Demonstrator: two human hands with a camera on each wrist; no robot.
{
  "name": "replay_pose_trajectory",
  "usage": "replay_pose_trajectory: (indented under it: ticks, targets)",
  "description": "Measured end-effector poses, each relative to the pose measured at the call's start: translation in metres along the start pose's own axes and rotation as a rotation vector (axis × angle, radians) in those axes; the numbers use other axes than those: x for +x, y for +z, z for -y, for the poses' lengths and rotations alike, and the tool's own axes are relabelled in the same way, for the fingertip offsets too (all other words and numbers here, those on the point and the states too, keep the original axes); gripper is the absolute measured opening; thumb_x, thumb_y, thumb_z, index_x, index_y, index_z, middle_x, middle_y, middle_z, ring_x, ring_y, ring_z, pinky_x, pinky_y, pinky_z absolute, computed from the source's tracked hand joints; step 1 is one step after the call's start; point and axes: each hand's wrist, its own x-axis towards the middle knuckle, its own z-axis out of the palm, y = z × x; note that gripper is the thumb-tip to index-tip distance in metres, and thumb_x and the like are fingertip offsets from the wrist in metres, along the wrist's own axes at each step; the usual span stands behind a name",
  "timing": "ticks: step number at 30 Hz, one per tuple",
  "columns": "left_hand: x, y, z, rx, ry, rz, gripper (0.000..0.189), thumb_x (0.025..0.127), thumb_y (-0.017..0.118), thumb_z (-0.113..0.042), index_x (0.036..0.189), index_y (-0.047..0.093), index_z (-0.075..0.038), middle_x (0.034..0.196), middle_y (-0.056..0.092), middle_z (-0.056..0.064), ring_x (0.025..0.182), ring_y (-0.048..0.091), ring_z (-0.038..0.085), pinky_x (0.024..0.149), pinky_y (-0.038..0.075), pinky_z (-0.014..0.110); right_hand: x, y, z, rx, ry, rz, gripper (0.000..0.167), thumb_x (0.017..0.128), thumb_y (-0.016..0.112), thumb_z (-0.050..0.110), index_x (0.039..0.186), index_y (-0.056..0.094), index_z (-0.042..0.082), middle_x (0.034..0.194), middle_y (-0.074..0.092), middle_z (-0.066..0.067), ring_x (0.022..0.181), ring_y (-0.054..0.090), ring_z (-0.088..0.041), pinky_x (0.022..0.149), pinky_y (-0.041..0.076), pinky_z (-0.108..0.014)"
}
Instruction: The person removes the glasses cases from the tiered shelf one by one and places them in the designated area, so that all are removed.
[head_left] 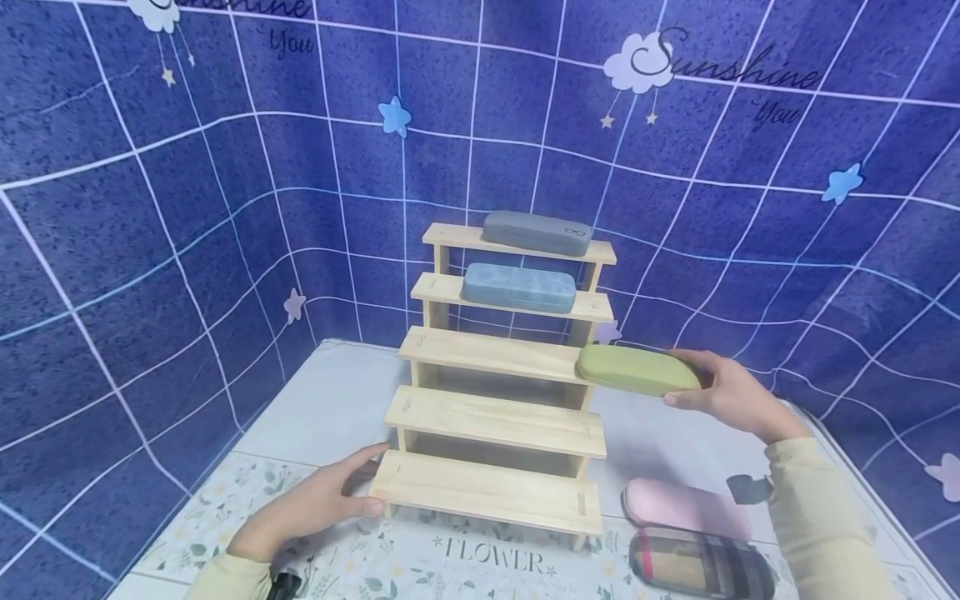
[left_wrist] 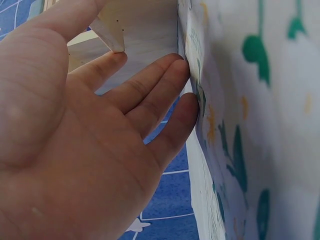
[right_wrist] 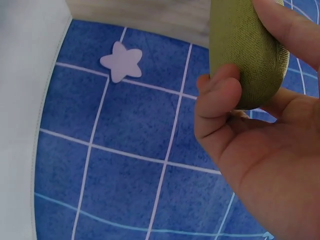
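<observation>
A yellow-green glasses case (head_left: 637,370) is pinched at its right end between the thumb and fingers of my right hand (head_left: 731,393). The case's left end overlaps the right end of the middle shelf of a stepped wooden rack (head_left: 487,425). In the right wrist view, fingers curl around the textured green case (right_wrist: 245,55). My left hand (head_left: 315,504) is at the rack's lower left, thumb and index finger by the bottom shelf's end. The left wrist view shows that hand (left_wrist: 100,135) with its fingers extended beside the wood (left_wrist: 111,30).
A grey glasses case (head_left: 536,232) lies on the top shelf, a blue one (head_left: 519,287) on the shelf below. Pink (head_left: 686,507) and plaid (head_left: 701,565) cases lie on the table right of the rack. A blue gridded curtain (head_left: 337,125) surrounds the table.
</observation>
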Motion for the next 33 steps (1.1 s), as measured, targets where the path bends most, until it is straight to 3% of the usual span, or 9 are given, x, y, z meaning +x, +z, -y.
replay_pose_trajectory:
  ticks: [12,18,22,26,30,33]
  targets:
    - [-0.001,-0.001,-0.005,-0.010,-0.004,0.003,0.086,0.087,0.077,-0.043,0.156,0.037,-0.009,0.142,0.055,0.023,0.129,0.049,0.051,0.101,0.034,0.074,-0.031,0.002,-0.043,0.034,0.065,-0.059,0.073,0.086,0.082,0.025,0.143,0.047,-0.004,0.113,0.066,-0.021,0.096,0.065,-0.029,0.068,0.056,-0.031]
    - [0.000,-0.001,-0.004,-0.009,0.003,0.000,0.086,0.087,0.078,-0.042,0.156,0.038,-0.010,0.141,0.056,0.022,0.129,0.049,0.051,0.101,0.034,0.075,-0.048,0.011,-0.066,0.082,0.077,-0.045,0.070,0.083,0.083,0.013,0.140,0.047,-0.009,0.093,0.064,-0.012,0.072,0.061,-0.014,0.055,0.054,-0.029]
    - [-0.001,-0.001,-0.004,-0.014,-0.001,0.006,0.086,0.087,0.078,-0.041,0.156,0.037,-0.009,0.141,0.056,0.023,0.128,0.050,0.051,0.101,0.034,0.075,-0.062,0.021,-0.082,0.082,0.068,-0.022,0.067,0.083,0.082,0.011,0.137,0.049,-0.010,0.086,0.062,-0.008,0.061,0.058,-0.011,0.052,0.051,-0.029]
    - [-0.001,-0.001,-0.005,-0.023,-0.005,0.013,0.086,0.088,0.078,-0.040,0.156,0.036,-0.008,0.140,0.057,0.023,0.128,0.050,0.050,0.101,0.034,0.074,-0.075,0.028,-0.098,0.076,0.071,0.020,0.066,0.083,0.082,0.013,0.135,0.050,-0.010,0.099,0.066,-0.015,0.068,0.061,-0.008,0.059,0.054,-0.028]
    - [0.001,-0.001,-0.006,-0.016,-0.013,0.012,0.086,0.088,0.077,-0.042,0.156,0.036,-0.008,0.139,0.058,0.021,0.128,0.051,0.049,0.102,0.035,0.073,-0.078,0.033,-0.110,0.018,0.032,0.003,0.063,0.081,0.084,0.015,0.132,0.055,-0.008,0.115,0.066,-0.019,0.088,0.059,-0.004,0.074,0.050,-0.023]
    - [0.002,-0.001,-0.006,-0.016,-0.016,0.010,0.086,0.088,0.077,-0.042,0.156,0.036,-0.008,0.138,0.059,0.021,0.128,0.051,0.049,0.102,0.035,0.073,-0.075,0.036,-0.114,-0.035,0.010,-0.007,0.062,0.079,0.085,0.017,0.130,0.058,-0.007,0.119,0.065,-0.021,0.101,0.059,-0.016,0.085,0.048,-0.033]
